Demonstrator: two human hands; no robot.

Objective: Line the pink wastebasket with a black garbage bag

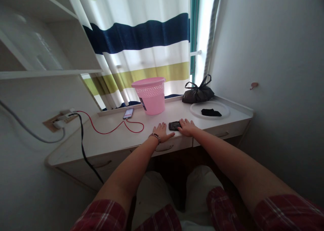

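Note:
On the front part of the white desk, my left hand [162,133] lies flat with its fingers stretched and a bead bracelet at the wrist. Just right of it is a small, dark, shiny, flat rectangular piece [174,125], which looks like folded black plastic; its exact kind is unclear. My right hand [186,127] rests flat at that piece's right end, fingers extended and touching or overlapping its edge. Neither hand grips anything. Behind my hands stands a pink plastic basket [153,99] with a perforated upper band.
A phone [128,113] with a red cable [106,133] lies on the desk [101,145] at left. Toward the back right sit a tied black bag [198,94] and a white round tray [194,112] bearing black cloth [211,112]. A striped curtain [141,35] hangs behind.

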